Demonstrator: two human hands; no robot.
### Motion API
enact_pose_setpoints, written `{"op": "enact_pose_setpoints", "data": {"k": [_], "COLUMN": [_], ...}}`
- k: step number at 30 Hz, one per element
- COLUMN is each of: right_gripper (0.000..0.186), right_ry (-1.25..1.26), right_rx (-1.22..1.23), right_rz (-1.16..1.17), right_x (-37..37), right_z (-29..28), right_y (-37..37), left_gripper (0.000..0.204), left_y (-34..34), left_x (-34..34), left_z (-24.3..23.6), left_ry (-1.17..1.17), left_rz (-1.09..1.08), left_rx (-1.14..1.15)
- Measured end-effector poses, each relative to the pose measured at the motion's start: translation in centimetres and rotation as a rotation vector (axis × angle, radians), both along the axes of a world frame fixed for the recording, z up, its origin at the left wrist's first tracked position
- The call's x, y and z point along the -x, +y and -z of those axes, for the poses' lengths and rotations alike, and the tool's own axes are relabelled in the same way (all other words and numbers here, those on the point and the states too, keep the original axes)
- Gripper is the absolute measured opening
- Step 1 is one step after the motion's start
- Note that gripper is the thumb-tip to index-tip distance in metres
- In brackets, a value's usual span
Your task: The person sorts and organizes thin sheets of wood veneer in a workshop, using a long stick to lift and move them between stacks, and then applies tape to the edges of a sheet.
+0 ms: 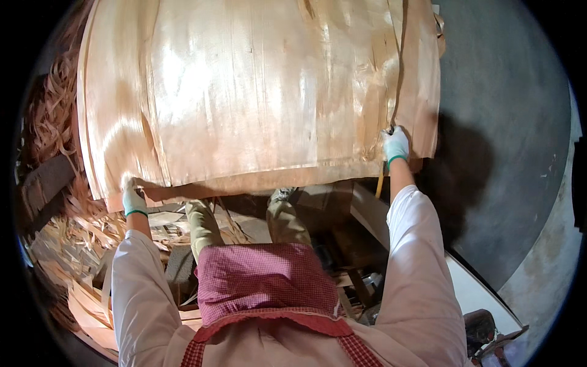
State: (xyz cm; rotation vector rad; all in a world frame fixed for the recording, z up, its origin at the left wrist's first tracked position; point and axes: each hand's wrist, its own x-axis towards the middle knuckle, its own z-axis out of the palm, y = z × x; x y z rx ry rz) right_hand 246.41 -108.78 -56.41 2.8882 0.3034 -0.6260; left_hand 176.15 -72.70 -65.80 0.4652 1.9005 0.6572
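Observation:
A broad stack of pale, glossy wood veneer sheets (244, 92) fills the upper middle, with split, curling strips along its right side. My left hand (133, 199), in a white glove with a green cuff, is closed on the near left edge of the sheets. My right hand (395, 144), gloved alike, is closed near the lower right of the stack, around a small dark thing at a long split; what exactly it holds is unclear. A narrow yellow stick or strip (380, 185) hangs below that hand, partly hidden by it.
Heaps of veneer scraps (92, 281) and reddish shavings (58, 110) lie at left. My legs and red checked apron are below the stack. A grey surface (501, 171) stands at right, beside a white board (471, 287) and small dark items at the lower right.

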Motion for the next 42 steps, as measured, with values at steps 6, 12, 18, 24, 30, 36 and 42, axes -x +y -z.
{"op": "enact_pose_setpoints", "data": {"k": [6,12,18,24,30,36,42], "right_gripper": [0.068,0.045,0.032,0.032,0.038,0.047,0.032], "right_ry": [-0.116,0.077,-0.14,-0.351,-0.049,0.119,-0.039], "right_rx": [-0.343,0.043,-0.337,-0.427,-0.311,-0.327,-0.448], "right_rz": [0.144,-0.024,0.024,-0.002,0.212,0.244,0.265], "right_x": [6.1,8.7,9.0,3.5,5.4,8.2,5.7], "right_z": [-1.0,1.8,-0.6,-3.8,-2.7,0.4,0.8], "right_y": [-5.3,-12.7,-17.5,-19.8,-23.9,-21.6,-24.3], "left_gripper": [0.039,0.053,0.064,0.071,0.071,0.074,0.076], "left_y": [-6.5,-16.2,-18.4,-16.9,-16.7,-17.2,-16.9], "left_x": [-0.4,-23.6,-26.4,-28.0,-29.7,-29.5,-29.5], "left_z": [-4.2,-9.1,-6.7,-7.8,-8.1,-7.6,-8.1], "left_ry": [0.844,0.699,0.827,0.77,0.856,0.871,0.891], "left_rz": [0.294,1.49,1.656,1.783,1.843,1.87,1.9], "left_rx": [-0.269,-0.593,-0.357,-0.15,-0.006,-0.027,-0.007]}}
